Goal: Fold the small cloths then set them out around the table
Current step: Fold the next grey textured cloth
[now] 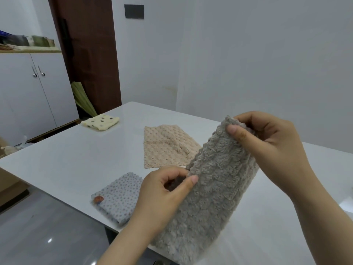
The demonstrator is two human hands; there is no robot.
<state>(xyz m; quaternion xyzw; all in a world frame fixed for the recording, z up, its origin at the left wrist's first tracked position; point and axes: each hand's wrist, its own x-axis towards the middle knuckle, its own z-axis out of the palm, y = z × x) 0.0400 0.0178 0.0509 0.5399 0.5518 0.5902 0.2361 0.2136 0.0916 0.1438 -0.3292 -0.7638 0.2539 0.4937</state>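
Hands both pinch the fluffy grey cloth above the table: left hand at its side edge, right hand at the top corner. Beige cloth lies spread just behind. Dotted grey cloth sits folded at the near edge, yellow cloth at the far corner.

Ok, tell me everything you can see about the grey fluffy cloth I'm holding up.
The grey cloth looks like thick, bobbly plush with a scalloped edge. It seems folded into a long strip, held tilted above the white table, upper end to the right. The right hand pinches its top end between thumb and fingers; the left hand pinches its left edge midway. Whether its lower end touches the table is unclear.
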